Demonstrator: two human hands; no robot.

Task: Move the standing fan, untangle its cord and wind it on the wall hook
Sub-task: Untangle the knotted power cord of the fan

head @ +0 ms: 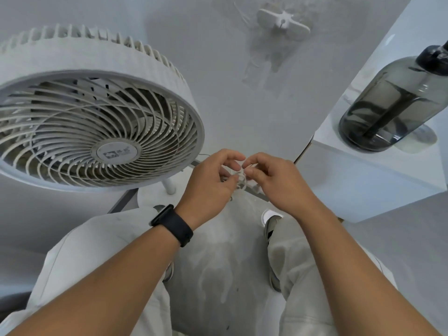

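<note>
A white standing fan (92,122) with a round spiral grille fills the left side, its head tilted up toward me. Its thin white cord (238,179) is bunched in a small tangle between my hands, in front of the wall. My left hand (211,180), with a black band on the wrist, grips the tangle from the left. My right hand (271,178) pinches a loop of it from the right with thumb and forefinger. A white wall hook (282,21) sits high on the grey wall, with nothing on it.
A white cabinet top (363,151) on the right carries a dark smoky glass bottle (392,98). The fan's white pole (169,185) and round base stand just beyond my knees. My shoes rest on the grey floor (218,263).
</note>
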